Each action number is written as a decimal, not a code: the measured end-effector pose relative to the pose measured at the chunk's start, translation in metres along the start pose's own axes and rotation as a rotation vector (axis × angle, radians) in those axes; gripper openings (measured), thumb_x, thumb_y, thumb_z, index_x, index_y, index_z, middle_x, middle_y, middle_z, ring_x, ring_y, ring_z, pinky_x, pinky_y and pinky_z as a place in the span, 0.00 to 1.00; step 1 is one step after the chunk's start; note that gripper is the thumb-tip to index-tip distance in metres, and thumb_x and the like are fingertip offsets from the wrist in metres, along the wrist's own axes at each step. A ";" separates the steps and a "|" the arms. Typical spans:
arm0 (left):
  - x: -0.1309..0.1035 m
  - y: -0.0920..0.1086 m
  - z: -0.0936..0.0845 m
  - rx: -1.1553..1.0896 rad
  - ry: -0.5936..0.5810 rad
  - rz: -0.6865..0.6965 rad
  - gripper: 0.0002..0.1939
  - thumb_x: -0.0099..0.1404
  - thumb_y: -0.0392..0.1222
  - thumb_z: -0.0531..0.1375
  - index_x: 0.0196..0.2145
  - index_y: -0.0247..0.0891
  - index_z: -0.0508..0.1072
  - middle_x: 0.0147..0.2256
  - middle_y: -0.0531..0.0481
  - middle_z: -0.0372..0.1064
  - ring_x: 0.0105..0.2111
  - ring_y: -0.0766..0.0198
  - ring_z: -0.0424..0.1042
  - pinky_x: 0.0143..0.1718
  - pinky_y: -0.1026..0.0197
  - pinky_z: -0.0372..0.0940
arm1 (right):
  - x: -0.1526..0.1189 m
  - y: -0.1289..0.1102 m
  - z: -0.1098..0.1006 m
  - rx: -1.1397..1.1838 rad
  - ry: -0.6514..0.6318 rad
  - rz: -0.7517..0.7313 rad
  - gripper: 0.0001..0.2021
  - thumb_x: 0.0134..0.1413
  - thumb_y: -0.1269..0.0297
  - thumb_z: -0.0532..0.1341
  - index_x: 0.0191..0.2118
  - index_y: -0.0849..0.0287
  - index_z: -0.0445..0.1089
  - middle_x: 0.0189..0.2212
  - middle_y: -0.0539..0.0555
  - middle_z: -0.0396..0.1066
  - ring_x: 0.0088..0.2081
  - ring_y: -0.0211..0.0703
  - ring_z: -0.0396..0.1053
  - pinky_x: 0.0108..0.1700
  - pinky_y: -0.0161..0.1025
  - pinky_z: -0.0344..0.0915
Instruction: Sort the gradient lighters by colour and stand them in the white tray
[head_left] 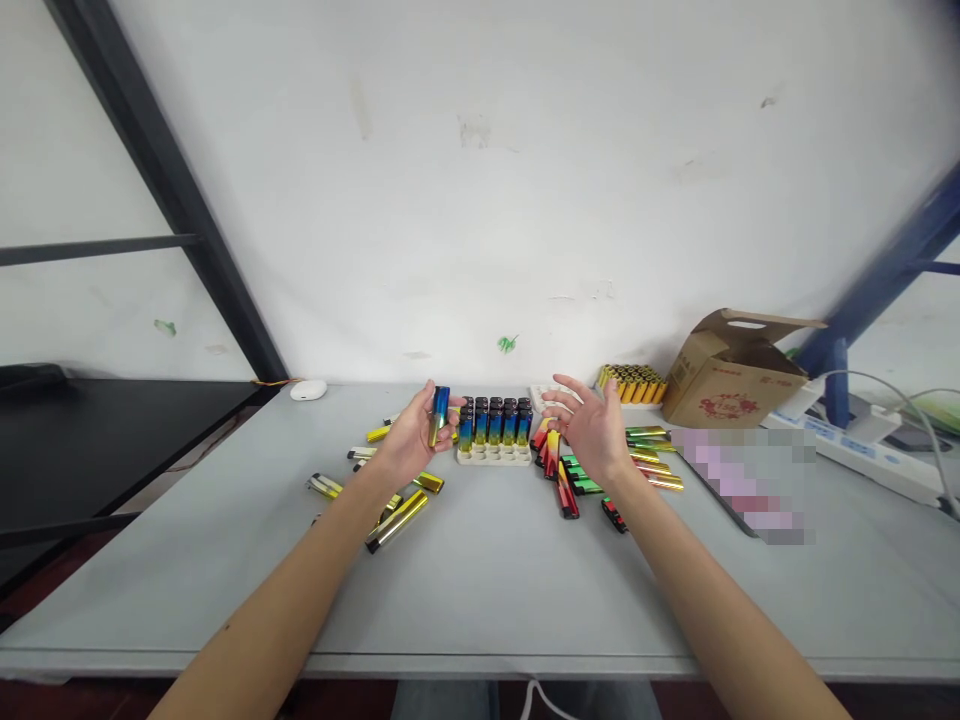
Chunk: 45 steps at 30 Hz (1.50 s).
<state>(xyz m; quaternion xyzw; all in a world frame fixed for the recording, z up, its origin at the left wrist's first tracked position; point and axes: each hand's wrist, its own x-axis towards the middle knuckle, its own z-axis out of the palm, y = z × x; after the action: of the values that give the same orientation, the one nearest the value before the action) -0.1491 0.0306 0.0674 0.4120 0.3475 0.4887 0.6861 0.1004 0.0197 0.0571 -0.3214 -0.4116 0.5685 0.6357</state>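
Observation:
My left hand (414,437) grips a shiny blue-to-gold tube (439,415) upright between thumb and fingers; its exact kind is unclear. Just right of it, a white holed tray (495,456) carries rows of similar blue-and-gold tubes (495,425) with dark tops; its front holes show. My right hand (592,430) hovers palm-up with fingers spread, holding nothing. Red-and-yellow tubes (566,490) and green tubes (585,475) lie below and beside it. Gold tubes with black ends (397,521) are scattered around my left wrist.
Behind my right hand are another white tray (546,394) and a block of upright yellow cylinders (631,385). An open cardboard box (731,375), a partly blurred flat object (739,490) and a power strip (862,455) stand at right. A white case (308,390) lies back left.

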 end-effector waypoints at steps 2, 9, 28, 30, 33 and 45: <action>0.001 -0.001 0.001 -0.042 -0.026 -0.028 0.22 0.67 0.57 0.50 0.29 0.35 0.69 0.22 0.52 0.60 0.18 0.71 0.57 0.19 0.66 0.58 | 0.000 0.000 0.000 0.013 -0.004 0.011 0.32 0.55 0.33 0.44 0.43 0.52 0.72 0.33 0.53 0.75 0.30 0.43 0.71 0.33 0.39 0.64; -0.003 -0.001 0.006 -0.054 -0.141 -0.032 0.22 0.66 0.60 0.48 0.26 0.40 0.60 0.22 0.55 0.51 0.21 0.66 0.58 0.23 0.62 0.62 | 0.000 -0.001 0.000 0.006 -0.009 0.011 0.32 0.55 0.33 0.44 0.43 0.52 0.72 0.34 0.53 0.75 0.31 0.43 0.71 0.33 0.39 0.65; -0.007 -0.010 0.015 0.031 -0.176 -0.094 0.11 0.63 0.45 0.47 0.25 0.39 0.55 0.23 0.56 0.46 0.18 0.70 0.50 0.17 0.69 0.48 | 0.000 0.003 0.001 0.047 -0.041 0.026 0.31 0.57 0.34 0.44 0.42 0.53 0.73 0.33 0.53 0.74 0.30 0.41 0.70 0.32 0.38 0.65; -0.006 -0.012 0.015 0.035 -0.174 -0.081 0.10 0.63 0.44 0.46 0.25 0.39 0.55 0.23 0.56 0.46 0.18 0.71 0.50 0.17 0.69 0.47 | 0.000 0.003 0.001 0.051 -0.042 0.024 0.31 0.57 0.35 0.44 0.43 0.53 0.73 0.33 0.53 0.74 0.30 0.41 0.71 0.32 0.38 0.65; -0.007 -0.013 0.015 0.037 -0.186 -0.073 0.11 0.64 0.44 0.45 0.26 0.39 0.55 0.23 0.57 0.46 0.18 0.71 0.49 0.17 0.70 0.47 | 0.000 0.003 0.001 0.052 -0.044 0.021 0.31 0.57 0.35 0.44 0.43 0.54 0.73 0.34 0.53 0.74 0.30 0.41 0.71 0.33 0.38 0.65; -0.011 -0.016 0.019 0.044 -0.276 -0.071 0.11 0.64 0.46 0.45 0.27 0.39 0.54 0.23 0.57 0.46 0.19 0.70 0.49 0.19 0.69 0.48 | 0.000 0.003 0.002 0.040 -0.051 0.031 0.31 0.58 0.36 0.44 0.44 0.55 0.72 0.34 0.54 0.74 0.30 0.41 0.70 0.32 0.37 0.66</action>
<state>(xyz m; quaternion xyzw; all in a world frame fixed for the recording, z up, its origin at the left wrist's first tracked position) -0.1291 0.0133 0.0622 0.4776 0.2751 0.3950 0.7350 0.0977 0.0199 0.0553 -0.3004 -0.4114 0.5943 0.6224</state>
